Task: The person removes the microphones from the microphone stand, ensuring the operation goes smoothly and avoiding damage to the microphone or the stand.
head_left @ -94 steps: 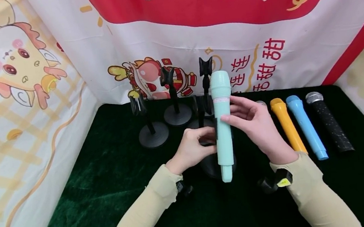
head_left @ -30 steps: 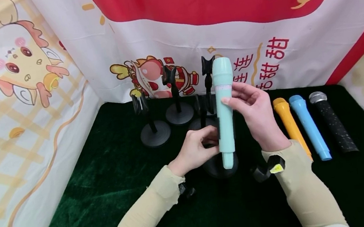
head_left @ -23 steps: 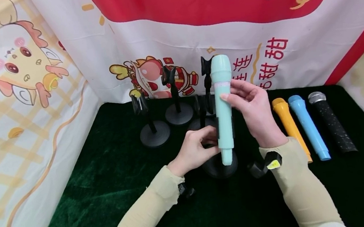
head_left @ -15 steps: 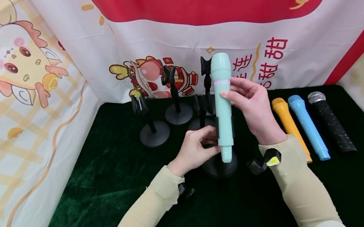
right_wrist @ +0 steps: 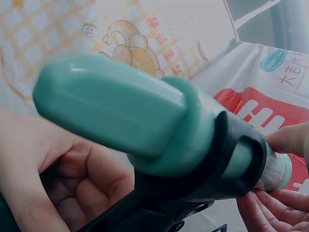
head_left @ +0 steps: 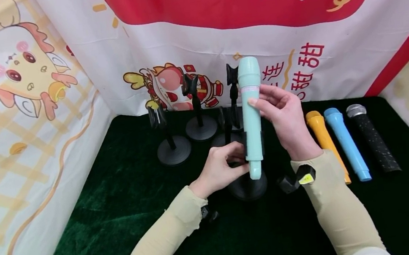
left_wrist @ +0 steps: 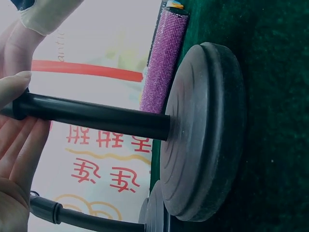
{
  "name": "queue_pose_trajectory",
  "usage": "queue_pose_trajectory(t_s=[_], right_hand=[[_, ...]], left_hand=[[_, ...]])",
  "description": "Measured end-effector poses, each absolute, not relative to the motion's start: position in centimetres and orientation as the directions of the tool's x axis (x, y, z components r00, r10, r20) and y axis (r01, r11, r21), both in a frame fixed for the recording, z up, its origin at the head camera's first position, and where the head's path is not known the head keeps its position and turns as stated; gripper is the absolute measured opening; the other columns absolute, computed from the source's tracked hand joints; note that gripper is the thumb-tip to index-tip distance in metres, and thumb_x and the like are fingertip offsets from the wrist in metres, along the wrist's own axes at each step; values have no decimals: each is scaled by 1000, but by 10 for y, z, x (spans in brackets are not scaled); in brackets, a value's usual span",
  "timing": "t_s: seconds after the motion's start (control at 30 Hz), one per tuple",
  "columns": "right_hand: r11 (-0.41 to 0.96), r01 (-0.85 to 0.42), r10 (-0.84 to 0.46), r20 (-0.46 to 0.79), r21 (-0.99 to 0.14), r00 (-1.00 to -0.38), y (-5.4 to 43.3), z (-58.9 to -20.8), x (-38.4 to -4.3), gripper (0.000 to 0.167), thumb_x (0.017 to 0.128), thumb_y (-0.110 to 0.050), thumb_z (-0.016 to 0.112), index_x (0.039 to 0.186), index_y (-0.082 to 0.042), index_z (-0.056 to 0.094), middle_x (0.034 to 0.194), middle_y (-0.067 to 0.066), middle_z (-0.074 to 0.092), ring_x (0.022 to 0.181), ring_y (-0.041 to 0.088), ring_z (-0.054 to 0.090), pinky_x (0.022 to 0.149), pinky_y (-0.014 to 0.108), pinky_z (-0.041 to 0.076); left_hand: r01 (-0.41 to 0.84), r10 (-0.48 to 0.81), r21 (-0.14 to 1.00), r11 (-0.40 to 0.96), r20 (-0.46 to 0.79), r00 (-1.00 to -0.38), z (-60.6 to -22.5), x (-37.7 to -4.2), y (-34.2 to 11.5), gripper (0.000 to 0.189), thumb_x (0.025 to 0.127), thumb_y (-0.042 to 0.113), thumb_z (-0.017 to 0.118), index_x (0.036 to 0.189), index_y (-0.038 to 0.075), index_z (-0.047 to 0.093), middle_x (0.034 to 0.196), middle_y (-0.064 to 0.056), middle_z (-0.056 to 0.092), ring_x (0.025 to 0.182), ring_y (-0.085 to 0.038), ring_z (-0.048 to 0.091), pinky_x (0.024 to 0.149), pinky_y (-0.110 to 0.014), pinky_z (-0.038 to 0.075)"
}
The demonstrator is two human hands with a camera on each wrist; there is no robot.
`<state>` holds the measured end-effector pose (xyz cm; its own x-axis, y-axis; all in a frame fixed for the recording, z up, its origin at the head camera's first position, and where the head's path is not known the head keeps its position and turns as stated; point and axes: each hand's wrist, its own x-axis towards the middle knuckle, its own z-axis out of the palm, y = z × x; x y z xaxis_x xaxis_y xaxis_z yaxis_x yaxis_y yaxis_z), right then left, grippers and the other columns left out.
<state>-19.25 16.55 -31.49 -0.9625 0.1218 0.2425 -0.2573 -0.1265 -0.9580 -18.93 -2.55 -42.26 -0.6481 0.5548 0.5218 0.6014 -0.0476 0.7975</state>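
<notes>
A mint-green microphone [head_left: 253, 128] stands almost upright in front of me. My right hand [head_left: 287, 119] pinches its upper body between thumb and fingers. In the right wrist view, the black clip [right_wrist: 219, 166] of a stand wraps round the microphone's lower body, and the tail end sticks out past it. My left hand [head_left: 218, 169] holds that same stand just below the clip. The left wrist view shows the fingers round the top of its black pole [left_wrist: 104, 115], and its round base [left_wrist: 205, 130] on the cloth. The microphone hides most of the stand in the head view.
Several other black microphone stands [head_left: 173, 150] stand behind and left on the green cloth [head_left: 124, 222]. To the right lie a yellow microphone [head_left: 325, 142], a blue one [head_left: 346, 142] and a black speckled one [head_left: 372, 136]. The left wrist view adds a purple beaded microphone [left_wrist: 165, 60].
The mint-green microphone has risen along the clip, and my right hand has moved up with it, slowing lately. My left hand has stayed at the stand.
</notes>
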Motion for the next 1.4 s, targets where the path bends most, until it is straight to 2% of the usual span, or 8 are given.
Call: queue_pose_trajectory(t_s=[0.27,0.5,0.77,1.4], right_hand=[[-152,-233,126,215,-960,-968,167,-317,-189,41,91,-17,80,126,-1,67,108,9,72,92,19,65,78,25,57],[-144,-211,79,201,-967,-976,171,-320,-183,43,93,-18,78,130,-1,66,110,8,73,95,20,66,81,26,57],[-78,-189,11,188,-979,-982,176,-328,-172,46,95,-16,74,136,1,61,112,4,72,98,19,66,84,27,57],[-62,-179,-73,183,-982,-980,176,-337,-156,46,95,-9,74,137,3,59,110,8,73,104,21,67,94,30,54]], left_hand=[[574,567,818,-44,494,-660,-421,-189,-25,29,84,-4,80,108,5,67,105,-5,71,91,-10,71,79,-33,61],[565,567,823,-52,490,-662,-422,-190,-27,29,84,-4,80,108,6,67,105,-4,71,90,-12,72,79,-34,61],[564,565,824,-48,488,-665,-421,-190,-27,29,84,-4,80,108,6,67,105,-4,71,90,-12,72,79,-34,61],[574,558,818,-31,491,-670,-421,-190,-25,29,83,-4,80,107,6,67,104,-3,72,89,-11,71,78,-33,61]])
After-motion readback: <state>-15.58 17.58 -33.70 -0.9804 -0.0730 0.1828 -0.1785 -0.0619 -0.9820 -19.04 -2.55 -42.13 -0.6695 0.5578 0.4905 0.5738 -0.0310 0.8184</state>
